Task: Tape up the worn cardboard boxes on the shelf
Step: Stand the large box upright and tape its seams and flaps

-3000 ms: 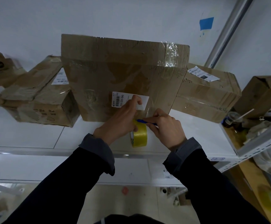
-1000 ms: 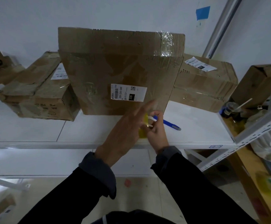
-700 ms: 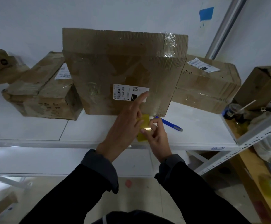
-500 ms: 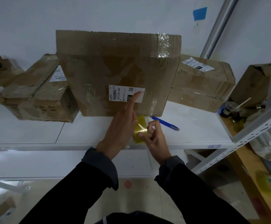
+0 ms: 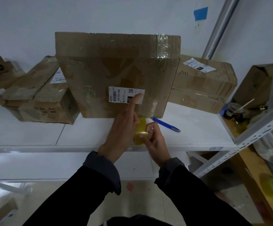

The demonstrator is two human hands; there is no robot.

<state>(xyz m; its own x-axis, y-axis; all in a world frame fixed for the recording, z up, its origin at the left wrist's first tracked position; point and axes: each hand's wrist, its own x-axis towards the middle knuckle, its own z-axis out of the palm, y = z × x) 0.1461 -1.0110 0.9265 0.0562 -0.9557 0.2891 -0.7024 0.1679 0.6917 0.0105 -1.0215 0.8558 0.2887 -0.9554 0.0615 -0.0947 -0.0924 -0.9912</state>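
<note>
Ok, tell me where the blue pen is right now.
In the head view the blue pen lies on the white shelf, right of the right hand, just below the big cardboard box's lower right corner.

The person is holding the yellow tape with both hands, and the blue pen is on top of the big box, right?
Not quite. The head view shows the blue pen lying on the white shelf, right of the big box. The left hand and right hand do hold the yellow tape.

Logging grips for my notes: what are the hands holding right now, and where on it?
Both hold the yellow tape roll: left hand against its side, index finger stretched out; right hand fingertips pinching its outer rim.
</note>
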